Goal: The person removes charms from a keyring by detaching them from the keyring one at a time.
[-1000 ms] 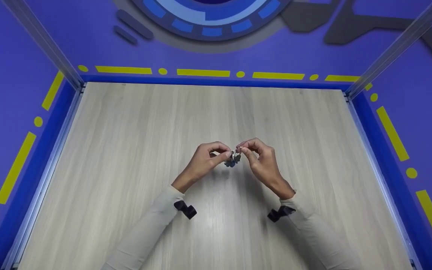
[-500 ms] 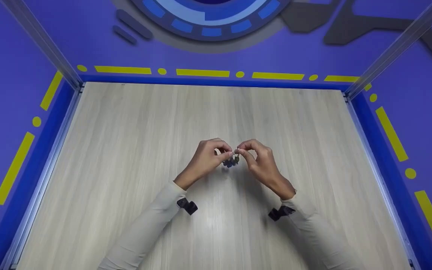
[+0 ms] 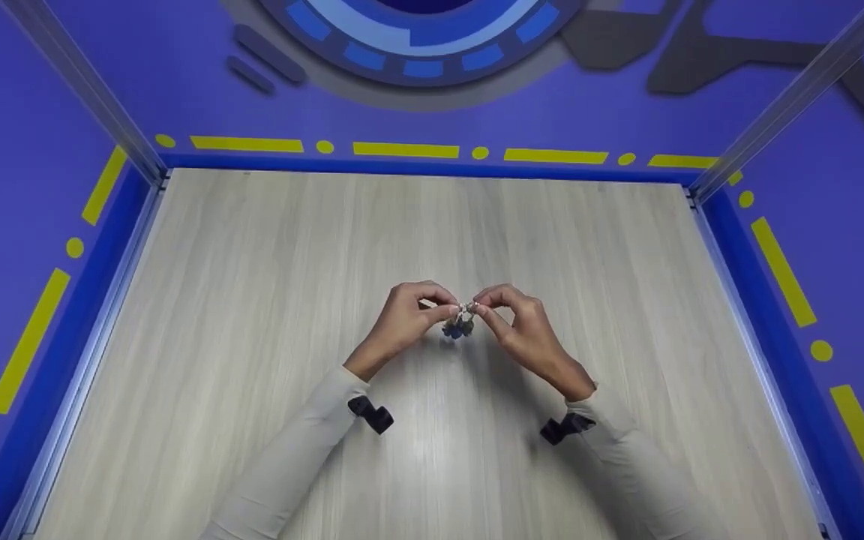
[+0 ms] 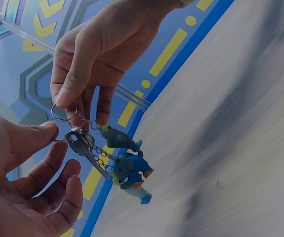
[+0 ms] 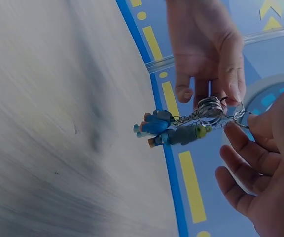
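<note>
Between my two hands hangs a keyring bunch. My left hand (image 3: 411, 311) pinches one side of a thin metal ring with thumb and index finger; its other fingers are loosely bent. On the other side, my right hand (image 3: 518, 322) also pinches at the ring with thumb and fingertips. A silver key (image 4: 79, 142) dangles from the rings beside the left fingertips. Small figurines in blue and grey with yellow tops, one (image 4: 117, 137) set apart from the others (image 4: 138, 164), hang on short chains. The right wrist view shows several stacked rings (image 5: 211, 109) between the hands.
A pale wood-grain table (image 3: 289, 247) lies beneath the hands. Blue panels (image 3: 417, 120) with yellow markings stand around its back and sides, with metal posts (image 3: 94, 82) at the corners. Black cameras (image 3: 372, 415) sit on both wrists.
Both hands keep pinching the ring and shift only slightly. The fingertips came closer together, then parted a little. The dangling figurines have swung slightly to the left.
</note>
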`<state>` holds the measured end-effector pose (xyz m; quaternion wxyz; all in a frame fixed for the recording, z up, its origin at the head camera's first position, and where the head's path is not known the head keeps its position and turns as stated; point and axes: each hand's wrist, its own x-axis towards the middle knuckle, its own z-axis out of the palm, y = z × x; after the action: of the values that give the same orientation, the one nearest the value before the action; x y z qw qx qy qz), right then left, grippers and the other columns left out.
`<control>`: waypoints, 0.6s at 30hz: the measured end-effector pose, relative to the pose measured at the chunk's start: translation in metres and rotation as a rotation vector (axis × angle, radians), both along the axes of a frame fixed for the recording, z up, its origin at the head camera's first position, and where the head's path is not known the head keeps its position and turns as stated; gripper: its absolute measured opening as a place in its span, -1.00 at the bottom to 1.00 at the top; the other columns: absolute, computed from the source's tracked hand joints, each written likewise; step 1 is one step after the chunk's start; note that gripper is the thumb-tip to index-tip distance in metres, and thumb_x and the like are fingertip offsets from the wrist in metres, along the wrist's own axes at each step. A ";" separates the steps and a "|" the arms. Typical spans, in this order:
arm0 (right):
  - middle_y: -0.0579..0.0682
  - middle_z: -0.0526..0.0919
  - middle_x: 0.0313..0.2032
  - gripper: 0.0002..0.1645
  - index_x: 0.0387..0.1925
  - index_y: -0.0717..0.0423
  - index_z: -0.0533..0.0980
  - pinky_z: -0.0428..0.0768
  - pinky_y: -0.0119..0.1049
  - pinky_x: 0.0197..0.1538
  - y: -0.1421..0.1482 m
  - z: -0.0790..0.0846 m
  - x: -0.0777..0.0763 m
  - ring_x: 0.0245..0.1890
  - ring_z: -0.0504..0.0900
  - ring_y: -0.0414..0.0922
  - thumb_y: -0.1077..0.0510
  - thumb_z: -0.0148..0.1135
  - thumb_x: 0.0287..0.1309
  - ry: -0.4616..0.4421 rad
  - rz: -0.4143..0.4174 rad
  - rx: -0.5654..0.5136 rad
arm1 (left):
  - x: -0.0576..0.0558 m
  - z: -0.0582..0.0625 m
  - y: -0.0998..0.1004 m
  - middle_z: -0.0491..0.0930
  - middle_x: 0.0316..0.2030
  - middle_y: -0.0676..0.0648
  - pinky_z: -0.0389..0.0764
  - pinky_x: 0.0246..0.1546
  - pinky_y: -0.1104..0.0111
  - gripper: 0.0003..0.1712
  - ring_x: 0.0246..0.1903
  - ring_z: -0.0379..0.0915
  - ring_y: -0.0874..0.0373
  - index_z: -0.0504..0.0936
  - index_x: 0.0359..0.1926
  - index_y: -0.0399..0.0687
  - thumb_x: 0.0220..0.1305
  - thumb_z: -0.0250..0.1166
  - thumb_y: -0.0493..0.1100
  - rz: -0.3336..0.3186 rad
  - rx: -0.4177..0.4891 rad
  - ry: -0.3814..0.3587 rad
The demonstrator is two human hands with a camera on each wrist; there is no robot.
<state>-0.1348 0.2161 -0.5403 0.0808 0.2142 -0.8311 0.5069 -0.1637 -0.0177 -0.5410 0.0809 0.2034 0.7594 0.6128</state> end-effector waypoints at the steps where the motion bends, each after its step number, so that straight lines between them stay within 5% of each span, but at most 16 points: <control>1: 0.01 0.82 -0.10 -0.95 -0.19 0.17 0.68 0.68 -0.20 0.15 0.000 0.000 0.000 -0.03 0.78 -0.04 0.33 0.42 0.45 -0.026 -0.004 -0.011 | 0.000 -0.001 -0.001 0.83 -0.17 -0.06 0.76 0.02 0.05 -0.92 -0.14 0.71 0.14 0.87 -0.16 -0.21 0.45 0.49 -0.26 -0.004 0.000 -0.011; 7: -0.04 0.83 -0.12 -0.95 -0.20 0.12 0.70 0.68 -0.17 0.15 0.001 0.003 -0.002 -0.05 0.78 -0.06 0.29 0.42 0.47 -0.092 -0.008 -0.034 | -0.001 -0.002 -0.001 0.82 -0.19 0.00 0.71 0.07 0.00 -0.94 -0.13 0.70 0.12 0.86 -0.15 -0.10 0.48 0.47 -0.22 -0.034 -0.019 -0.032; 18: 0.04 0.82 -0.13 -0.95 -0.11 0.23 0.70 0.72 0.11 0.07 -0.001 0.006 -0.002 -0.05 0.81 0.03 0.31 0.40 0.48 0.038 0.060 0.063 | -0.001 0.006 0.000 0.78 -0.26 0.07 0.67 0.04 -0.04 -0.91 -0.18 0.63 0.17 0.86 -0.17 -0.07 0.49 0.45 -0.19 -0.076 -0.076 -0.022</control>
<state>-0.1372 0.2156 -0.5346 0.0747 0.2511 -0.8382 0.4784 -0.1647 -0.0178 -0.5348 0.1200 0.2222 0.7730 0.5820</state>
